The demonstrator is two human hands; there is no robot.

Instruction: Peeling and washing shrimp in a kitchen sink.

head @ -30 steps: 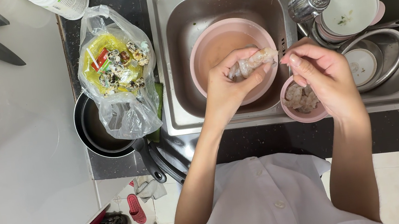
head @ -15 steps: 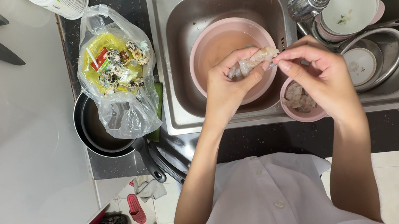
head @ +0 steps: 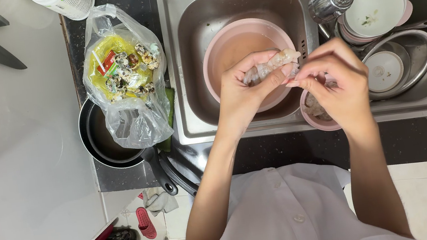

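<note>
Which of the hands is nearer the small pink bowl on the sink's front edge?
Right. The right hand hovers directly over the small pink bowl, partly covering it; the left hand sits beside it, over the large pink basin.

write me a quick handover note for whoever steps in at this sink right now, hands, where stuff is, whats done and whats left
Left hand: holds a pale shrimp over the large pink basin of water in the left sink.
Right hand: fingertips pinch the shrimp's end, above the small pink bowl on the sink divider.
Done: that bowl already holds some shrimp or shell pieces; cannot tell which.
Left: the shrimp in hand is not yet set down.
Nearby: scraps bag sits in a black pan; dirty dishes fill the right sink.
</note>
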